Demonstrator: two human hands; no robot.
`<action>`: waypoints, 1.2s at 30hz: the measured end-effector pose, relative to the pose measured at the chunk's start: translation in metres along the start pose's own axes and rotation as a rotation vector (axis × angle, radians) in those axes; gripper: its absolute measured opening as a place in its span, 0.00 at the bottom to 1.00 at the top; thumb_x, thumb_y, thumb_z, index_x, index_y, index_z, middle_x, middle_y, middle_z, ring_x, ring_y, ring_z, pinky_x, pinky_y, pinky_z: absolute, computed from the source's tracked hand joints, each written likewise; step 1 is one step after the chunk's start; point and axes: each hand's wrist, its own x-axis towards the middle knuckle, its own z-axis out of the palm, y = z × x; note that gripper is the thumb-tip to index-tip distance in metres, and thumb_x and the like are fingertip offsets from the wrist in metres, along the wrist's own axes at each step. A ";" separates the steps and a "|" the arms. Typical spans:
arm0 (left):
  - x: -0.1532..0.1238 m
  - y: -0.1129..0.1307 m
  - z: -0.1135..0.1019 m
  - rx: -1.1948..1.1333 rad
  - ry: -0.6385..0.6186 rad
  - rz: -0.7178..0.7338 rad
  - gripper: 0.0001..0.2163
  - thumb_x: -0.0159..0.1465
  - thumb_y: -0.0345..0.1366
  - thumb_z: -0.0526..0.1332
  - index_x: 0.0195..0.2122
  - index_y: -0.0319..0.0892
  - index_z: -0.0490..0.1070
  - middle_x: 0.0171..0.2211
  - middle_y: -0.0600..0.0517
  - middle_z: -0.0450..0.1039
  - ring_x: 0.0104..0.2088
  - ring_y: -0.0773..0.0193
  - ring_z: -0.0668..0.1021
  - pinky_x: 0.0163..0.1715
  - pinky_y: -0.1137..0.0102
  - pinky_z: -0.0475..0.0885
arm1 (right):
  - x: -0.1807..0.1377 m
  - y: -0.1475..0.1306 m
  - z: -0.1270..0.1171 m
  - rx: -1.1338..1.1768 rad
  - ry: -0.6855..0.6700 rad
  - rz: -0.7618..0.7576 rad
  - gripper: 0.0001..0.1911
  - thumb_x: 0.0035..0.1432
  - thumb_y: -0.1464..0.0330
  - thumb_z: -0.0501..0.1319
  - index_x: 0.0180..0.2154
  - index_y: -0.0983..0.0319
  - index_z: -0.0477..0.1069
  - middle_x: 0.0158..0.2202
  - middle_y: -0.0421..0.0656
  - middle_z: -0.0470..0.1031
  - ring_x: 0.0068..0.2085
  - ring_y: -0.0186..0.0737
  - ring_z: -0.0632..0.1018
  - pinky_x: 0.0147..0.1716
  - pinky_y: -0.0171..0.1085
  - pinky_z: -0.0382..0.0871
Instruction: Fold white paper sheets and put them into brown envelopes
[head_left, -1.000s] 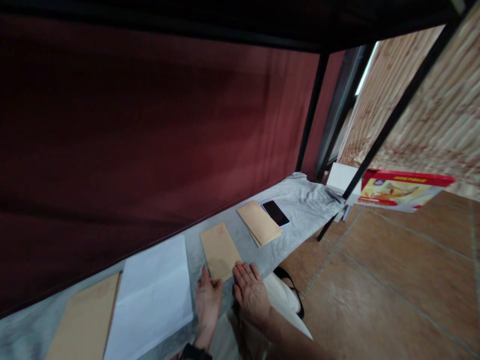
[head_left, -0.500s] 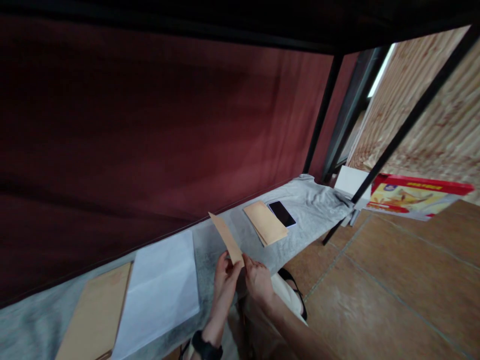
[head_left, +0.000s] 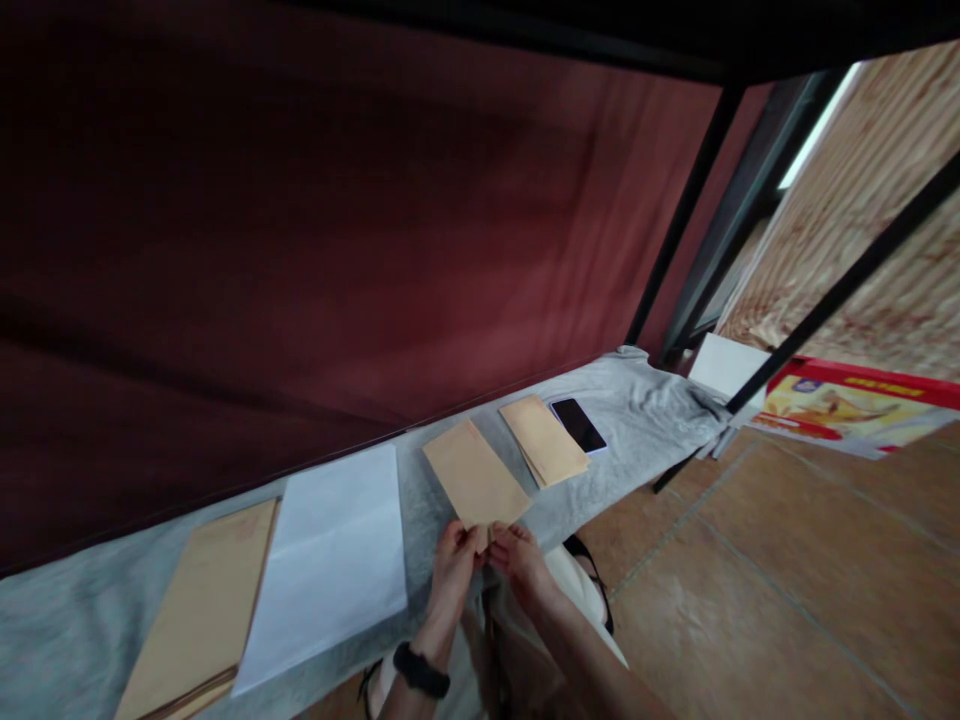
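Note:
A brown paper envelope (head_left: pixel 478 472) lies between my hands, its near end raised toward me. My left hand (head_left: pixel 453 566) pinches the near edge on the left, with a dark band on that wrist. My right hand (head_left: pixel 519 560) pinches the same end just to the right, fingertips close to the left ones. Right of it rests a small stack of brown envelopes (head_left: pixel 544 440), partly over the edge of a phone (head_left: pixel 578 426) with a dark screen. To the left lie white paper sheets (head_left: pixel 334 560) and a stack of larger brown envelopes (head_left: pixel 206 600).
Grey cloth (head_left: pixel 637 400) covers the narrow shelf. A dark red curtain (head_left: pixel 337 250) hangs behind, and a black frame post (head_left: pixel 686 215) rises at the right. Beyond stand a white box (head_left: pixel 726 365) and a red and yellow carton (head_left: pixel 847 405) above the tiled floor (head_left: pixel 750 590).
The envelope has turned from nearly edge-on to showing its broad face. Both hands still grip its near end. The view has shifted slightly.

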 end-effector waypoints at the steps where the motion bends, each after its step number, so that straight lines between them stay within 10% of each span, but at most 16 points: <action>1: 0.004 0.000 -0.003 0.040 0.011 -0.031 0.19 0.51 0.51 0.68 0.33 0.41 0.70 0.29 0.52 0.76 0.28 0.63 0.79 0.25 0.72 0.73 | -0.002 -0.001 -0.002 0.000 -0.019 0.019 0.25 0.37 0.52 0.75 0.29 0.62 0.71 0.25 0.40 0.76 0.25 0.34 0.77 0.30 0.34 0.73; 6: 0.023 0.000 -0.017 0.157 -0.007 -0.164 0.14 0.54 0.46 0.68 0.29 0.42 0.68 0.21 0.55 0.72 0.18 0.67 0.75 0.17 0.75 0.68 | -0.009 -0.009 -0.025 -0.299 -0.087 -0.018 0.22 0.52 0.51 0.67 0.39 0.63 0.76 0.36 0.49 0.82 0.35 0.46 0.83 0.38 0.44 0.77; 10: 0.027 -0.002 -0.020 0.176 -0.034 -0.182 0.10 0.58 0.41 0.66 0.29 0.42 0.67 0.17 0.56 0.71 0.15 0.67 0.74 0.15 0.76 0.65 | -0.017 -0.015 -0.042 -0.874 -0.022 -0.500 0.19 0.66 0.59 0.53 0.48 0.61 0.76 0.43 0.50 0.82 0.43 0.48 0.82 0.45 0.46 0.77; 16: 0.018 -0.001 -0.029 0.453 0.019 -0.109 0.06 0.65 0.39 0.59 0.32 0.44 0.69 0.19 0.55 0.72 0.18 0.64 0.76 0.19 0.72 0.68 | -0.009 -0.022 -0.051 -1.673 -0.294 -0.975 0.24 0.68 0.70 0.53 0.64 0.56 0.63 0.65 0.46 0.66 0.65 0.45 0.66 0.66 0.51 0.57; 20: 0.022 0.007 -0.030 0.934 0.140 0.260 0.10 0.70 0.38 0.52 0.39 0.44 0.73 0.33 0.48 0.79 0.35 0.58 0.82 0.37 0.65 0.74 | 0.001 -0.016 -0.059 -1.748 -0.340 -0.983 0.25 0.69 0.67 0.53 0.66 0.55 0.60 0.68 0.46 0.62 0.67 0.45 0.63 0.66 0.51 0.56; 24: 0.057 0.014 -0.008 1.064 -0.082 0.736 0.19 0.71 0.36 0.46 0.59 0.40 0.68 0.60 0.43 0.70 0.63 0.56 0.69 0.61 0.57 0.64 | 0.003 -0.012 -0.062 -1.735 -0.314 -1.015 0.27 0.69 0.68 0.54 0.68 0.54 0.57 0.68 0.45 0.62 0.66 0.45 0.64 0.66 0.51 0.56; 36: 0.156 0.026 0.006 1.367 -0.127 0.768 0.27 0.72 0.42 0.46 0.69 0.36 0.55 0.69 0.42 0.55 0.70 0.56 0.57 0.69 0.57 0.48 | 0.001 -0.012 -0.058 -1.764 -0.284 -0.955 0.29 0.68 0.70 0.54 0.68 0.53 0.55 0.69 0.44 0.59 0.68 0.46 0.63 0.65 0.52 0.58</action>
